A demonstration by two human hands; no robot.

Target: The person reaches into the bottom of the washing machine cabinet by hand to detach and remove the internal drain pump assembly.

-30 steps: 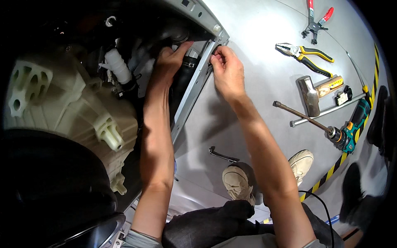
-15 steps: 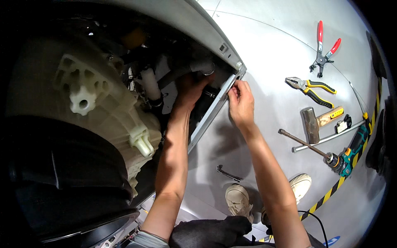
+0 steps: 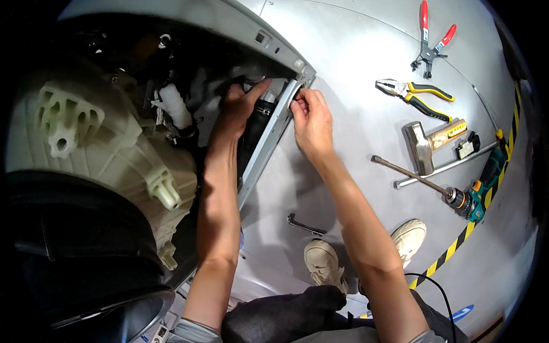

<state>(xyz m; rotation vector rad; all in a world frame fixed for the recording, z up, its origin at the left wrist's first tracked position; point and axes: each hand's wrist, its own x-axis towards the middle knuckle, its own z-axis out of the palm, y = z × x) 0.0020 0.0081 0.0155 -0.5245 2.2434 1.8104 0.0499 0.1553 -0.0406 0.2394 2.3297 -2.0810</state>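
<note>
My left hand [image 3: 237, 106] reaches inside an open grey metal cabinet, its fingers bent around something I cannot make out. Next to it is a black hose [image 3: 261, 117] with a clamp around its end, which meets a pale fitting. Outside the cabinet's metal edge [image 3: 266, 148], my right hand [image 3: 314, 120] is closed in a pinch close against the edge, near its corner. Whatever lies between those fingertips is hidden. A whitish plastic tub [image 3: 123, 154] fills the cabinet left of my left arm, with a white tube [image 3: 176, 107] beside it.
On the grey floor to the right lie red-handled pliers [image 3: 428, 54], yellow-black pliers [image 3: 414, 94], a hammer [image 3: 422, 148], a small black-and-white part [image 3: 468, 147], a metal rod [image 3: 449, 167] and a teal drill [image 3: 474, 200]. A dark bracket [image 3: 306, 226] lies near my shoes.
The whole view has shifted, so the cabinet and tools sit further left and up. My left hand shows more plainly beside the hose; both hands stay about the same cabinet corner.
</note>
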